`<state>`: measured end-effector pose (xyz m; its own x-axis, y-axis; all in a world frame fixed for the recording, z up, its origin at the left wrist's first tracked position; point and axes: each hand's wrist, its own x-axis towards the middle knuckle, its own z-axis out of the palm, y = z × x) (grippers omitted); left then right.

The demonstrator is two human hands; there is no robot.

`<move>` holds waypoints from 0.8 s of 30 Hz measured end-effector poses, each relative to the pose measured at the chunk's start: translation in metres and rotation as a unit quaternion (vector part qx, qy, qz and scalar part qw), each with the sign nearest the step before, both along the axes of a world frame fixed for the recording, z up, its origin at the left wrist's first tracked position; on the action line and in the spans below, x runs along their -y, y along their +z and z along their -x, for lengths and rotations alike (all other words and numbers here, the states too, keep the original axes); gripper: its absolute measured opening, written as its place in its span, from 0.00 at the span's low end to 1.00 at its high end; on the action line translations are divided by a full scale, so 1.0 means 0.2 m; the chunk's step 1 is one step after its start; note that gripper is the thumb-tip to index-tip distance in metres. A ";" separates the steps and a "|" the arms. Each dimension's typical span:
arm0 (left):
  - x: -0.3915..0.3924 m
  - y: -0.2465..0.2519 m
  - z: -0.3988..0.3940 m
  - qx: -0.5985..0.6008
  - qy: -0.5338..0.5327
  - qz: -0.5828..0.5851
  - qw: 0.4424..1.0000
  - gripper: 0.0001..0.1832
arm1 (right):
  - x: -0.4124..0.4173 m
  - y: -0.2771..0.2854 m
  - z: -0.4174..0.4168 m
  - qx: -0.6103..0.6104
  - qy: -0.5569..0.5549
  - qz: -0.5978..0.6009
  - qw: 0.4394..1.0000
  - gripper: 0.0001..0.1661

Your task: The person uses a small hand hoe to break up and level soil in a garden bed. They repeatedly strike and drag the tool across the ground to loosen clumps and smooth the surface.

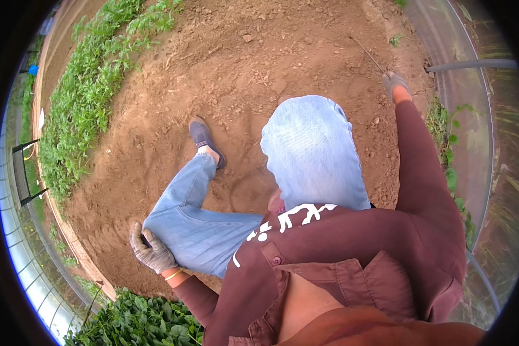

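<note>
My right hand, in a grey work glove, reaches out to the far right, low over the brown soil. It grips a thin rod-like tool, whose far end points up and left to the ground; the exact kind of tool is too small to tell. My left hand, in a soiled grey glove, rests beside my bent left leg in blue jeans. Its thumb and fingers are apart, with a dark shadowed gap between them and nothing plainly held.
Feathery green plants grow in a row on the left, and broad-leaved plants at the bottom left. Clear plastic greenhouse sheeting and a grey pipe border the right. A small weed stands near my right hand.
</note>
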<state>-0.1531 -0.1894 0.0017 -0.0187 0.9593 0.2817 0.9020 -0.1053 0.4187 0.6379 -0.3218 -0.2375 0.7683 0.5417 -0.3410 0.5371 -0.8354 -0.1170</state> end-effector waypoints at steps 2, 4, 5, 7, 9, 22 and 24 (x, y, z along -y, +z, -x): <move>0.00 -0.02 -0.01 0.018 -0.001 -0.005 1.000 0.18 | 0.15 0.01 0.01 0.026 -0.001 -0.005 1.000 0.24; -0.02 -0.02 -0.01 0.004 -0.016 -0.013 1.000 0.17 | 0.26 -0.01 0.06 0.047 -0.005 -0.041 0.998 0.26; -0.02 -0.03 0.00 -0.003 -0.024 -0.016 1.000 0.17 | 0.26 -0.04 0.06 0.039 -0.011 -0.060 0.997 0.26; -0.02 -0.05 0.02 0.024 -0.026 -0.016 0.999 0.16 | 0.16 -0.07 0.17 0.014 -0.022 -0.101 0.994 0.25; -0.01 -0.03 0.05 0.032 -0.030 -0.022 0.999 0.15 | 0.00 -0.06 0.35 0.011 -0.049 -0.110 0.993 0.27; 0.00 -0.08 0.10 0.035 -0.038 -0.025 0.998 0.15 | -0.52 -0.25 0.51 -0.034 0.041 -0.099 0.994 0.28; 0.01 -0.06 0.11 0.027 -0.037 -0.025 0.999 0.14 | -0.36 -0.20 0.61 -0.077 0.029 -0.089 0.993 0.29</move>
